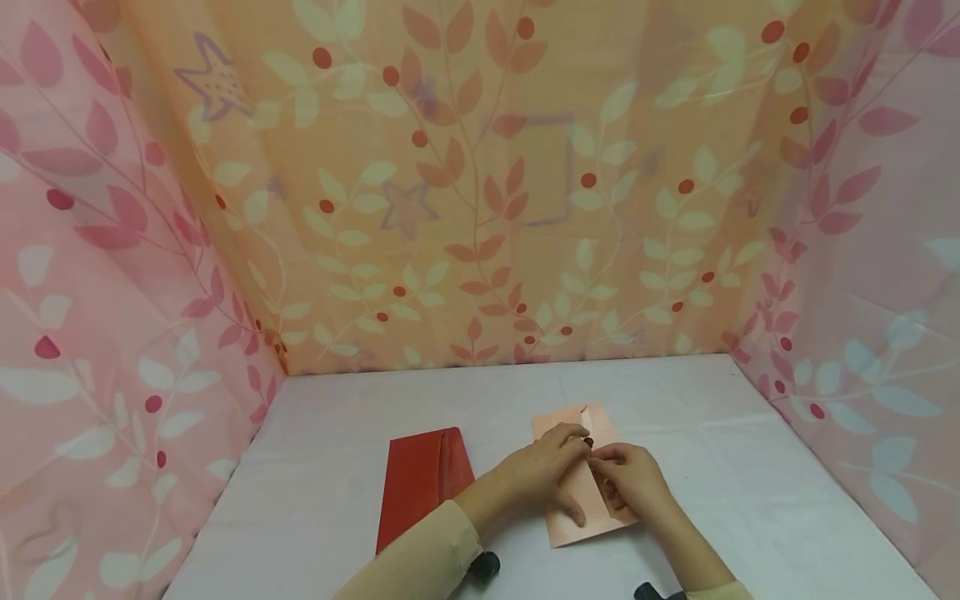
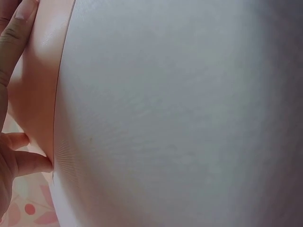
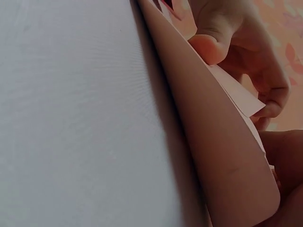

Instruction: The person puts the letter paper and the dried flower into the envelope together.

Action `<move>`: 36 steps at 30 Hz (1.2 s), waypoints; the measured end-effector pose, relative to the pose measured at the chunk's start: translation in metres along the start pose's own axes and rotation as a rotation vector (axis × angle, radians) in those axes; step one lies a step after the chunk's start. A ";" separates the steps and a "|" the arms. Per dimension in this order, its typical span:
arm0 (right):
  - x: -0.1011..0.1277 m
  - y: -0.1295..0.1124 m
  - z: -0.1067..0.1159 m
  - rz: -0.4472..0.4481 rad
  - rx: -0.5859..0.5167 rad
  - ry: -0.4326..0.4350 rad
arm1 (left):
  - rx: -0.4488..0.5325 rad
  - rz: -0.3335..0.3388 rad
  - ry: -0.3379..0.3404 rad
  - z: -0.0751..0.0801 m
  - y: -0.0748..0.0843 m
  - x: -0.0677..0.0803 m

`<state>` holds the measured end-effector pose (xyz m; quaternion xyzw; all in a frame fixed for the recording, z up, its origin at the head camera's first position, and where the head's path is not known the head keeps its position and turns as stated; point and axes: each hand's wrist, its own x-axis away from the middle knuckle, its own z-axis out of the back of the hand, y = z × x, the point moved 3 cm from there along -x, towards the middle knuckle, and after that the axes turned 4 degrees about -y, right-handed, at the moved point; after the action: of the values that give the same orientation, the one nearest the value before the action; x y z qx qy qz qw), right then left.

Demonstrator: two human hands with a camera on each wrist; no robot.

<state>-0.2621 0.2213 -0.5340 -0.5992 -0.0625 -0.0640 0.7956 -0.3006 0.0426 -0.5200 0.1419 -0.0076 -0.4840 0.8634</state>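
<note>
A pale pink envelope (image 1: 590,507) lies on the white table, tilted slightly, with a small dark red round spot (image 1: 588,442) near its middle. My left hand (image 1: 551,462) rests across its left part, fingers spread and thumb on the paper near the lower edge. At its right side my right hand (image 1: 630,483) pinches the flap between thumb and fingers. The right wrist view shows the raised pink paper (image 3: 203,109) curving up from the table, partly covered by fingers. In the left wrist view the envelope's edge (image 2: 40,85) runs down the left side.
A red envelope (image 1: 408,479) lies left of the pink one, partly behind my left forearm. Black wrist devices (image 1: 485,567) show below both wrists. Leaf-patterned cloth (image 1: 480,275) walls in the table's back and both sides.
</note>
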 end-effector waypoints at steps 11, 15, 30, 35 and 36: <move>0.001 0.001 -0.003 0.014 0.075 0.009 | 0.017 0.021 -0.003 0.003 0.003 0.002; -0.001 0.001 -0.005 0.030 0.082 -0.016 | 0.016 0.020 -0.001 0.004 0.004 0.002; -0.005 0.007 -0.012 0.068 0.149 -0.082 | -0.002 0.001 -0.003 0.003 0.006 0.007; -0.008 0.007 -0.010 0.074 0.149 -0.103 | -0.001 -0.004 -0.003 0.004 0.005 0.003; -0.008 0.006 -0.010 0.073 0.152 -0.113 | -0.002 -0.004 -0.005 0.004 0.005 0.003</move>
<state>-0.2684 0.2136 -0.5442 -0.5418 -0.0899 0.0040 0.8357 -0.2961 0.0418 -0.5154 0.1399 -0.0087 -0.4862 0.8625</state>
